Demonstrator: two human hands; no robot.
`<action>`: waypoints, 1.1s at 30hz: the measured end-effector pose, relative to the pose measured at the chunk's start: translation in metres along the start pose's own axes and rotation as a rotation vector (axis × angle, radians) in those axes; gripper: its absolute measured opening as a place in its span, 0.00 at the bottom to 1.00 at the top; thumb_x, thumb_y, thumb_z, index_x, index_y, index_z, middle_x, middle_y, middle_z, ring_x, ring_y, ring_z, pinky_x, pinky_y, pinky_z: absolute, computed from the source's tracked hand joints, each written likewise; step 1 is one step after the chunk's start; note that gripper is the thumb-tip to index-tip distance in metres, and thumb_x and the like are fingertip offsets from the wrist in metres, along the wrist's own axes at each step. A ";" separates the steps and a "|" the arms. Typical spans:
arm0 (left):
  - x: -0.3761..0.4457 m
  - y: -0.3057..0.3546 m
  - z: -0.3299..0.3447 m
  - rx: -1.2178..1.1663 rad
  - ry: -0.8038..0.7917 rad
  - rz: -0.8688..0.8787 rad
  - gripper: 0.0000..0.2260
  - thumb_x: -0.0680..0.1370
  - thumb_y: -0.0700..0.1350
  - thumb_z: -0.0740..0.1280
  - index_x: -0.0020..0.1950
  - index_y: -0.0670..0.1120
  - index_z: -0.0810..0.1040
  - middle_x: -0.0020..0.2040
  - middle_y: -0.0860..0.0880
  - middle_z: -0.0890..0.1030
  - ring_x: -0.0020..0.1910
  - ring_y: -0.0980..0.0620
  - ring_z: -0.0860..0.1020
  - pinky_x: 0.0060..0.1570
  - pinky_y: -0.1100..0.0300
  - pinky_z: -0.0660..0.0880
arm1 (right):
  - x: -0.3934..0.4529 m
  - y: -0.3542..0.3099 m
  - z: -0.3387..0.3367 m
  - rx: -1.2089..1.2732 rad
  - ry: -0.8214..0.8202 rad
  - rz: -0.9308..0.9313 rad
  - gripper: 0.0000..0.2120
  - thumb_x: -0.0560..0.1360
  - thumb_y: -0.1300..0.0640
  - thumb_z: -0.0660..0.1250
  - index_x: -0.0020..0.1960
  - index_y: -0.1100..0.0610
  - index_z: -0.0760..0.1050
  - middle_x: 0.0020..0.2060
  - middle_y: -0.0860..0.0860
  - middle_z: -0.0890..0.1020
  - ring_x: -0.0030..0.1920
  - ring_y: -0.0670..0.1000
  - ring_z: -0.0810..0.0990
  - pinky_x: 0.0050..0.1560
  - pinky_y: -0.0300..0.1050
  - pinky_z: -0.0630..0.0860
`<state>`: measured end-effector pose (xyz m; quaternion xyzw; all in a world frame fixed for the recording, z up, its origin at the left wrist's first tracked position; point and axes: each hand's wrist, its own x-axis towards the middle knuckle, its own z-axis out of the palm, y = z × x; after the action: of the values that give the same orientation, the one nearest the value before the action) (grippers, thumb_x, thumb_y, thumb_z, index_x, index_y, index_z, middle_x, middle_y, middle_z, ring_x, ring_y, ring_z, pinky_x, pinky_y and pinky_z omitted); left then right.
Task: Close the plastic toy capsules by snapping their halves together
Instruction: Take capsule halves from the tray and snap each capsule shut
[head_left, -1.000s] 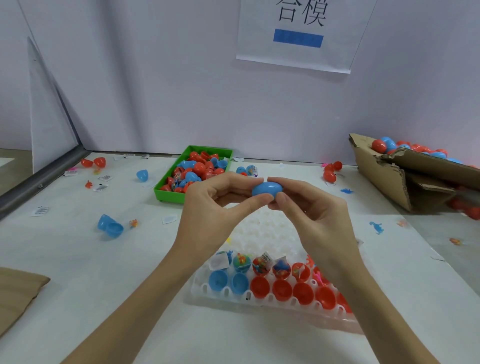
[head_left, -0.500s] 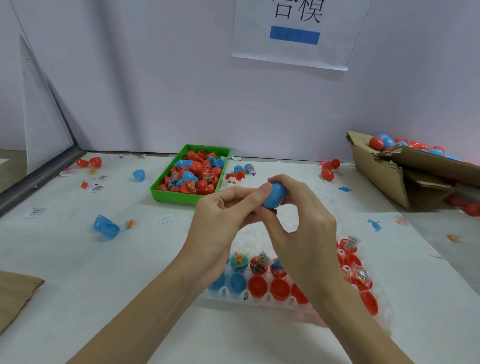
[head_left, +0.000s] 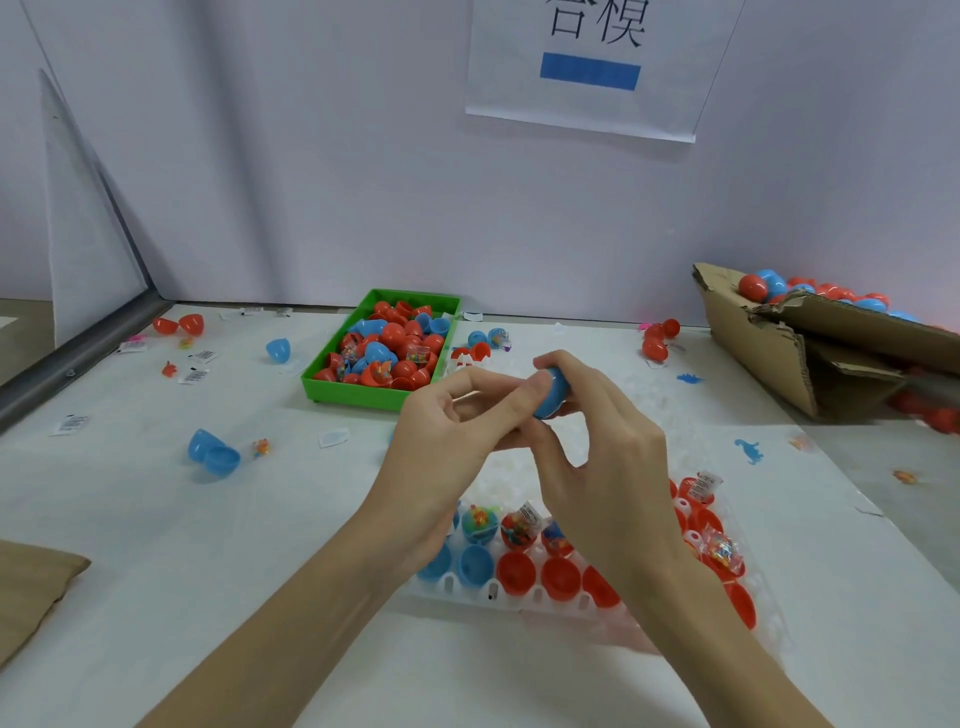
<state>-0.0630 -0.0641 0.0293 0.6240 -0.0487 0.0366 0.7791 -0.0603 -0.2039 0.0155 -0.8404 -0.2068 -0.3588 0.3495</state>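
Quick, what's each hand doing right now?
Left hand: pinching the blue plastic egg-shaped capsule.
Right hand: gripping the same capsule.

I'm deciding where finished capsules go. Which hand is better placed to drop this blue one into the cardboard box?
Probably the right hand: its fingers curl round the blue capsule, and the cardboard box of capsules lies on its side. The left hand only pinches the capsule's near end.

Glossy smooth plastic blue capsule (head_left: 551, 393); beneath it, a translucent plastic holder tray (head_left: 524, 598). Behind the capsule, a glossy green plastic bin (head_left: 363, 395); to its right, rough, torn corrugated cardboard box (head_left: 769, 348). Matt white tabletop (head_left: 156, 545).
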 end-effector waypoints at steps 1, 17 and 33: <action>0.001 -0.001 -0.001 0.025 -0.014 0.009 0.16 0.73 0.53 0.77 0.54 0.44 0.85 0.49 0.45 0.89 0.50 0.47 0.88 0.55 0.58 0.83 | 0.001 0.000 0.000 -0.003 0.004 -0.006 0.22 0.76 0.61 0.74 0.68 0.64 0.76 0.56 0.54 0.84 0.52 0.45 0.81 0.59 0.22 0.69; 0.002 0.005 -0.004 -0.238 -0.249 -0.223 0.22 0.84 0.58 0.62 0.56 0.42 0.88 0.55 0.38 0.87 0.55 0.40 0.86 0.52 0.54 0.83 | 0.003 -0.004 -0.006 0.233 0.009 0.015 0.20 0.78 0.53 0.71 0.66 0.60 0.77 0.56 0.49 0.83 0.51 0.44 0.81 0.56 0.31 0.76; 0.000 -0.003 0.001 0.289 -0.118 0.062 0.19 0.81 0.57 0.68 0.46 0.42 0.86 0.37 0.43 0.86 0.36 0.43 0.85 0.41 0.56 0.84 | 0.006 0.013 -0.012 0.016 -0.155 -0.125 0.18 0.78 0.66 0.70 0.67 0.63 0.78 0.50 0.52 0.83 0.45 0.45 0.78 0.52 0.29 0.75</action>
<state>-0.0629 -0.0653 0.0264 0.7288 -0.1077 0.0303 0.6755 -0.0541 -0.2208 0.0206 -0.8482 -0.2883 -0.3123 0.3162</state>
